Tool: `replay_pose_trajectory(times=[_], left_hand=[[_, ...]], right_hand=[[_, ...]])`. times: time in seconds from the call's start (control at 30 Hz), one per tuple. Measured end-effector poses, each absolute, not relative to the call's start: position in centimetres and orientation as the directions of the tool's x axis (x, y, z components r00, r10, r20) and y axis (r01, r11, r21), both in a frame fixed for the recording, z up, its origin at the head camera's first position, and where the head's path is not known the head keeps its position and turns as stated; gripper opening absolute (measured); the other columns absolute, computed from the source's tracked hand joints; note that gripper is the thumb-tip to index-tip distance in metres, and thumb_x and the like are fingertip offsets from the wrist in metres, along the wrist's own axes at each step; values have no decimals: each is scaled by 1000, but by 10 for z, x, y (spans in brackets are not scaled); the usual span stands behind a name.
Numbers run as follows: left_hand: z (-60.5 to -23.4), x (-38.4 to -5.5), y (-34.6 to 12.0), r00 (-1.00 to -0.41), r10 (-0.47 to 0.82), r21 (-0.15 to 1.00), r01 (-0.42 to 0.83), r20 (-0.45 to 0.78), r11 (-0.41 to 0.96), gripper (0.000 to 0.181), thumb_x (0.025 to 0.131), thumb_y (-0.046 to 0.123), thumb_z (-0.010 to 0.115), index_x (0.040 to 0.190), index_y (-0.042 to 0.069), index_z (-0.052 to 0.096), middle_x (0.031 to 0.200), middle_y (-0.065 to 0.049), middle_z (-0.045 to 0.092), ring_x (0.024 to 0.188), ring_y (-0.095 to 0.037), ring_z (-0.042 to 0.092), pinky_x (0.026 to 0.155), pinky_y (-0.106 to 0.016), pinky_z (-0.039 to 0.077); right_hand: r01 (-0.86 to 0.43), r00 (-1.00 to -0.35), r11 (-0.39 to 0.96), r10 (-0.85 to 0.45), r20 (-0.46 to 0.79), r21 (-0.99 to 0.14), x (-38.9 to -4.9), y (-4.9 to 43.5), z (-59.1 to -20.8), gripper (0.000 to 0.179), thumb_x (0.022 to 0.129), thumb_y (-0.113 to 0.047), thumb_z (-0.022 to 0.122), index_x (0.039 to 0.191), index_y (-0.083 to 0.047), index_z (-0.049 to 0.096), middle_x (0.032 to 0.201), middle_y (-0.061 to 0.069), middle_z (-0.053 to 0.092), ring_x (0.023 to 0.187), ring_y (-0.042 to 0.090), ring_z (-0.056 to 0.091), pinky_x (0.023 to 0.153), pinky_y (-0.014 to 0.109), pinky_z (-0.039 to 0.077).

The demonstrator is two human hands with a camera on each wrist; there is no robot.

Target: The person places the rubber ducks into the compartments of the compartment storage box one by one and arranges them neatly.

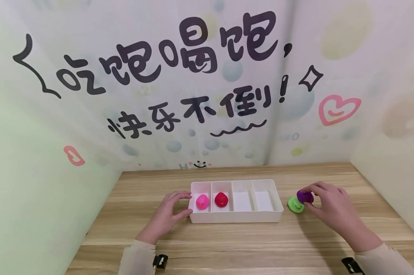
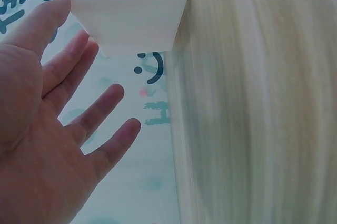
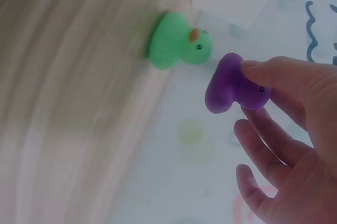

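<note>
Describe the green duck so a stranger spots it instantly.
On the wooden table, find the white four-compartment tray. Just right of it stands a green toy duck with an orange bill. Unlike the purple toy duck in the right hand, it rests on the table.

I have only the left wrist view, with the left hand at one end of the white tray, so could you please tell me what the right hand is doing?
Observer: The right hand pinches a purple duck.
Operator: Thank you; would you kindly say whether anything is in the tray?
Observer: Yes, the head view shows a pink toy and a red toy in its left half.
Operator: And is there another toy outside it, please?
Observer: Yes, a green duck is on the table, just off the tray's right end.
</note>
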State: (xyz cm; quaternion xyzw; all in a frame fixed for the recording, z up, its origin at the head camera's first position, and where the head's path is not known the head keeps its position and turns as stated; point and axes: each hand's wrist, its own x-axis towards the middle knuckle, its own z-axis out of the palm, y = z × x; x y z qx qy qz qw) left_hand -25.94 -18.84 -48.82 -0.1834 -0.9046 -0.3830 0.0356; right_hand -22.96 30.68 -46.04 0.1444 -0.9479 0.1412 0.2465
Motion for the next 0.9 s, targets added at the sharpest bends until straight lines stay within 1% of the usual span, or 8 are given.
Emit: replay_pose_trajectory(times=[0.23,0.37,0.6,0.77,0.9], left_hand=[[-488,-260,-187,-930,307,679,358,201,641,41,91,22,81,129,14,68,144,3,61,138,-29,49,118,-56,40],[-488,-260,-187,-931,306,685,356,199,636,41,91,21,80,129,13,68,145,3,61,138,-29,49,118,-57,40],[-489,-260,-188,-930,308,686,359,203,633,40,91,20,81,129,15,68,144,4,61,138,-29,49,118,-57,40],[-489,-259,-189,-926,315,687,368,209,627,41,91,21,81,129,14,67,144,2,61,138,-30,48,118,-57,40],[-489,-260,-189,-925,317,686,371,210,626,42,91,22,80,129,14,67,145,3,61,138,-30,48,118,-58,40]], right_hand=[[-363,-832,909,-219,510,-202,-231,295,-450,36,70,-14,94,100,-21,76,102,3,74,93,29,68,80,61,45],[-379,-826,903,-230,515,-205,-234,285,-445,35,71,-14,93,101,-21,76,103,2,74,96,30,68,83,62,46],[-410,-808,889,-250,533,-204,-242,265,-436,33,71,-14,93,99,-20,76,99,-1,72,94,27,67,82,60,46],[-416,-809,885,-255,530,-208,-246,253,-432,33,72,-13,94,99,-20,76,101,2,74,100,32,66,84,61,48],[-417,-818,880,-255,515,-227,-248,244,-429,33,72,-12,94,100,-19,76,101,3,73,101,33,66,87,62,47]])
